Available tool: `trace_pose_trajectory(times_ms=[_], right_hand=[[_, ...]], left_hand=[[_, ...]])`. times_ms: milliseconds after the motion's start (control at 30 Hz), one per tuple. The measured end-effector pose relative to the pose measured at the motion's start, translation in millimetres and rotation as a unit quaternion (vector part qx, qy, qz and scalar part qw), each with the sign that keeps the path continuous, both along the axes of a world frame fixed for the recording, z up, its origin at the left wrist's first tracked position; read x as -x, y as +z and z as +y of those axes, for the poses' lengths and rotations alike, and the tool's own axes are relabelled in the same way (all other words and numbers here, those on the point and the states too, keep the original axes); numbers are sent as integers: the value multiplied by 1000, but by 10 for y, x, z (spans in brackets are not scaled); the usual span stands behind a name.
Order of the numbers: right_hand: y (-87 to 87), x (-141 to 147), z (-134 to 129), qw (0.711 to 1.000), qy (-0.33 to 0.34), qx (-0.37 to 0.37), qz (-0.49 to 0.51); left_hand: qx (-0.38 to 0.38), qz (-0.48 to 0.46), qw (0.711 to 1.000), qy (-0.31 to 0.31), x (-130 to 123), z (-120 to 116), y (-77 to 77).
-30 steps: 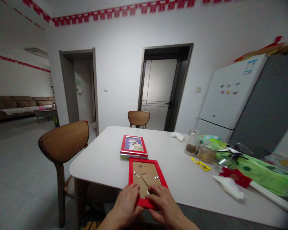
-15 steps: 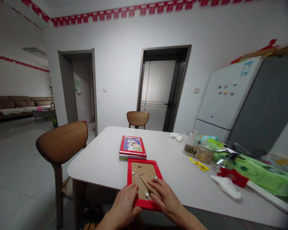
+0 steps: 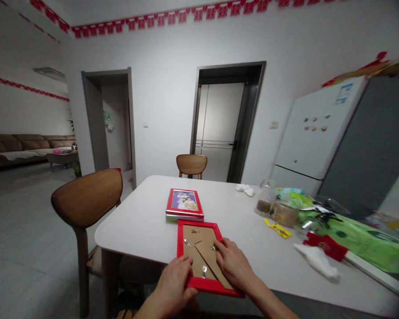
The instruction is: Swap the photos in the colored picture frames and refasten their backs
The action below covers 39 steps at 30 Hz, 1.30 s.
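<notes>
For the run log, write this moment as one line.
left hand: holds red picture frame | right hand: presses its cardboard backing | beside: framed photo

Left hand point(image 3: 173, 278): low in the frame, left of centre, back of the hand upward, wrist angled up and to the right.
Left fingers point(image 3: 185, 264): held close together, slightly curled, tips pointing up and to the right.
Right hand point(image 3: 234, 262): lower middle of the frame, right of centre, higher than the left hand, palm down and nearly flat.
Right fingers point(image 3: 221, 246): lightly spread, extended up and to the left, tips bent slightly downward.
Left forearm point(image 3: 146, 308): bare, entering at the bottom edge, slanting up and to the right.
Right forearm point(image 3: 272, 301): bare, entering at the lower right, slanting up and to the left.
Between the hands: near each other, not touching.
</notes>
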State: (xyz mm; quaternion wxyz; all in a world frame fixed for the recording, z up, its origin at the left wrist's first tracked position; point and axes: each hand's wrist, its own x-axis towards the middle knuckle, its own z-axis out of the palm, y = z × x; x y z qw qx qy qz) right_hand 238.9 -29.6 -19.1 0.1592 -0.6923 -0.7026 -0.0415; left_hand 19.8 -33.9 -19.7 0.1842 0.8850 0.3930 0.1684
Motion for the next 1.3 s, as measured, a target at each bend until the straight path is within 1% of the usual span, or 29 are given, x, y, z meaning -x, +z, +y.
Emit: trace_pose_trajectory(times_ms=[133,233,333,500,633,767,867,967,1067,1200,1233,1300], right_hand=[[-25,23,47,1000,-1,13,13],[-36,31,38,999,5,-2,37],[-41,23,14,998,-9,-23,56],[-19,24,24,998,1,-10,55],[-24,25,44,997,2,-18,73],[-49,-4,39,996,14,-31,85],[-60,-22,55,995,10,-33,92],[-71,-21,77,996,-1,-25,85],[-80,-14,59,997,-20,-37,72],[-33,20,12,998,-33,-43,36],[-10,50,15,998,-31,-49,27],[35,155,54,997,-6,-63,32]], left_hand=[[0,-1,1000,7,-2,-4,6],[3,-4,1000,8,-5,-11,21],[8,-3,1000,8,-7,-19,34],[14,-5,1000,13,-9,-31,27],[13,-11,1000,14,-2,-28,18],[21,-7,1000,13,16,-37,43],[24,-5,1000,15,22,-49,61],[24,-1,1000,14,21,-51,57],[23,2,1000,13,29,-39,38],[21,-7,1000,4,49,-19,9],[19,-10,1000,1,50,-16,3],[17,-13,1000,-1,48,-14,-4]])
